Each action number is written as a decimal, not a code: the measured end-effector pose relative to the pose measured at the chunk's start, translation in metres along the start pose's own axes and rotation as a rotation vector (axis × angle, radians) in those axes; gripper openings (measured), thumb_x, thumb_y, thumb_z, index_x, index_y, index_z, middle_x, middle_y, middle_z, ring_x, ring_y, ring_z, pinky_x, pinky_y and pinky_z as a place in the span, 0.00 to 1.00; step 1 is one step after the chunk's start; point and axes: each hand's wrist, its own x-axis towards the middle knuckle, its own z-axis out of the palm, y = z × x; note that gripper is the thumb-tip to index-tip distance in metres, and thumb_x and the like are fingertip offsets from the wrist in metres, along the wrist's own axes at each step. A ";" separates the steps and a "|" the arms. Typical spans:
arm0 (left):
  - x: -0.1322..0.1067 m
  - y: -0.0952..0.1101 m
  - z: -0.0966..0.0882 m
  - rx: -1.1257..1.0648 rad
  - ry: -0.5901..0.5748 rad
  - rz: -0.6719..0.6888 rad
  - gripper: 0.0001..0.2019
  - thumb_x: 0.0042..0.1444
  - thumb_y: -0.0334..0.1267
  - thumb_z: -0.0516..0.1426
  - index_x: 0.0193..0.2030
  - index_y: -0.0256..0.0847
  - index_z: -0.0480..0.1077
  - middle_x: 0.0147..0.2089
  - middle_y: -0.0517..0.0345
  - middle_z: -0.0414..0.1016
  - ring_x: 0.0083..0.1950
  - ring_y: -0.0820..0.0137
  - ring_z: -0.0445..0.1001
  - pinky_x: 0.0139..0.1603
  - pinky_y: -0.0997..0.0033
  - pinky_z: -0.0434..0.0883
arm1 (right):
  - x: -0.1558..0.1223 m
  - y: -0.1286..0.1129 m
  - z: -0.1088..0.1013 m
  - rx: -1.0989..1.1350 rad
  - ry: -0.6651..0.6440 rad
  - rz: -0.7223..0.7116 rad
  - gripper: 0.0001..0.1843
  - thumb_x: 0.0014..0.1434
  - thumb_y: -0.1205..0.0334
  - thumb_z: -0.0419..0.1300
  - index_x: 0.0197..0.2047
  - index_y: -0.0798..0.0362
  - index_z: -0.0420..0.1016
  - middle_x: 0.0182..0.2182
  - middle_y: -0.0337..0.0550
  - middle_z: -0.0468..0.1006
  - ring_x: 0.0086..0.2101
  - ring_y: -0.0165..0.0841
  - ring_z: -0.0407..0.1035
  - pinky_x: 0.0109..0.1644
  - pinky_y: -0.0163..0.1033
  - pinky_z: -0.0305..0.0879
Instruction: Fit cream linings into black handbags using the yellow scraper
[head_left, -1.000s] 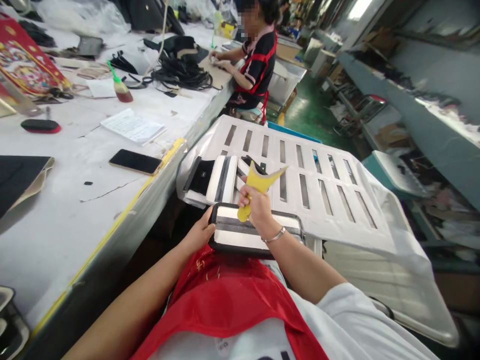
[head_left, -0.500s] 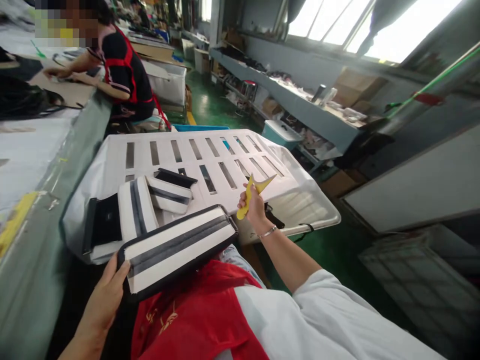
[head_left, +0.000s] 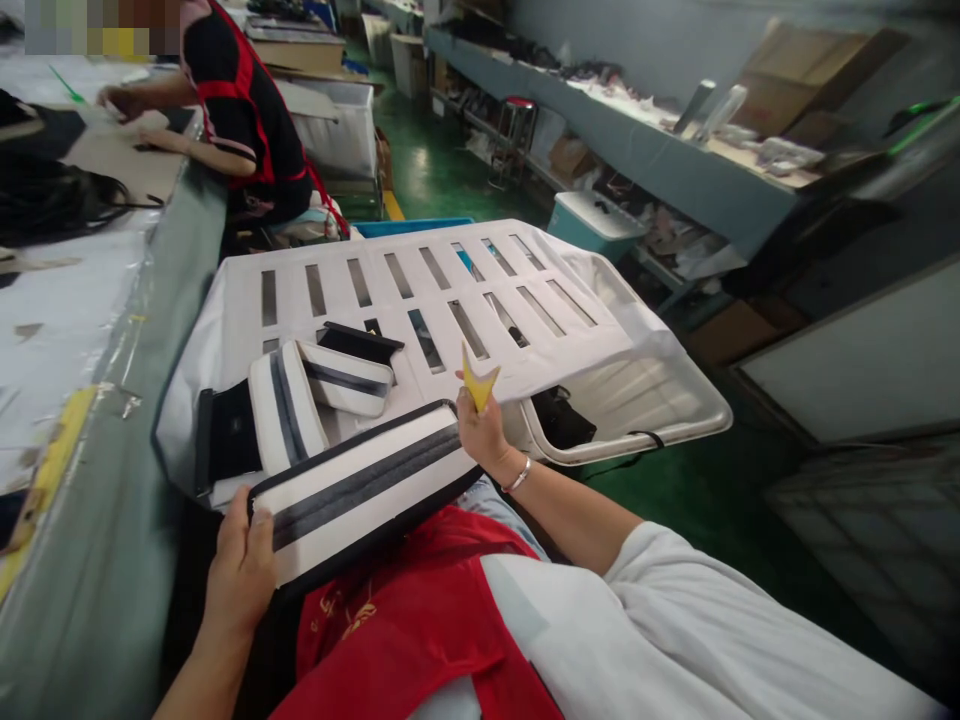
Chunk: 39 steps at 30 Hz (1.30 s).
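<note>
My left hand [head_left: 244,555] grips the left end of a long white bag piece [head_left: 367,490] with a dark stripe and black edging, thumb on top. The piece lies tilted across my lap, above a red apron [head_left: 405,640]. My right hand [head_left: 480,425] is closed around yellow thread snips [head_left: 478,380], their two points upward. It is at the right end of the bag piece and seems to touch it. Just beyond, similar white striped pieces [head_left: 285,405] with black flaps lie on a white slotted board [head_left: 442,285].
The board rests on a white bin [head_left: 720,405] with a black item [head_left: 562,415] inside. A covered worktable [head_left: 184,330] runs along the left, where a co-worker [head_left: 255,110] sits. A long bench [head_left: 600,120], a stool [head_left: 515,140] and a teal box [head_left: 592,225] stand to the right.
My right hand has brought the snips left and down to the right end of the bag piece; their points now face more upward. The view has tilted down.
</note>
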 end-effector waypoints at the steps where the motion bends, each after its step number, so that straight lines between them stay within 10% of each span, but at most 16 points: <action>1: 0.000 0.007 0.000 0.053 0.011 0.056 0.30 0.64 0.49 0.43 0.66 0.31 0.55 0.67 0.36 0.57 0.67 0.51 0.57 0.66 0.46 0.58 | 0.000 -0.001 0.001 -0.018 -0.039 -0.016 0.13 0.56 0.60 0.55 0.46 0.49 0.70 0.30 0.40 0.72 0.27 0.28 0.63 0.32 0.35 0.62; 8: 0.011 0.089 0.036 0.310 -0.036 0.650 0.27 0.65 0.48 0.43 0.65 0.34 0.56 0.66 0.39 0.60 0.67 0.54 0.59 0.66 0.46 0.53 | 0.040 -0.017 0.004 0.494 -0.053 0.412 0.10 0.50 0.61 0.58 0.38 0.52 0.69 0.15 0.25 0.51 0.14 0.21 0.44 0.16 0.30 0.43; 15: 0.045 0.162 0.104 0.319 -0.391 0.756 0.24 0.64 0.43 0.47 0.63 0.32 0.59 0.64 0.40 0.64 0.63 0.56 0.65 0.60 0.49 0.62 | 0.074 -0.011 0.031 0.632 0.079 0.421 0.09 0.50 0.64 0.56 0.37 0.53 0.67 0.14 0.23 0.52 0.13 0.19 0.44 0.15 0.29 0.41; 27: 0.047 0.155 0.113 0.248 -0.293 0.859 0.22 0.65 0.42 0.46 0.61 0.33 0.63 0.62 0.42 0.67 0.60 0.58 0.67 0.57 0.54 0.64 | 0.084 0.003 0.025 0.737 0.077 0.840 0.05 0.54 0.71 0.50 0.34 0.56 0.64 0.14 0.24 0.49 0.13 0.19 0.41 0.15 0.27 0.41; 39: 0.048 0.154 0.112 0.222 -0.236 0.878 0.21 0.65 0.41 0.47 0.59 0.31 0.65 0.59 0.44 0.70 0.57 0.60 0.69 0.55 0.57 0.65 | 0.088 0.012 0.028 0.695 -0.309 0.568 0.13 0.48 0.66 0.59 0.40 0.54 0.68 0.16 0.24 0.51 0.14 0.19 0.40 0.17 0.28 0.38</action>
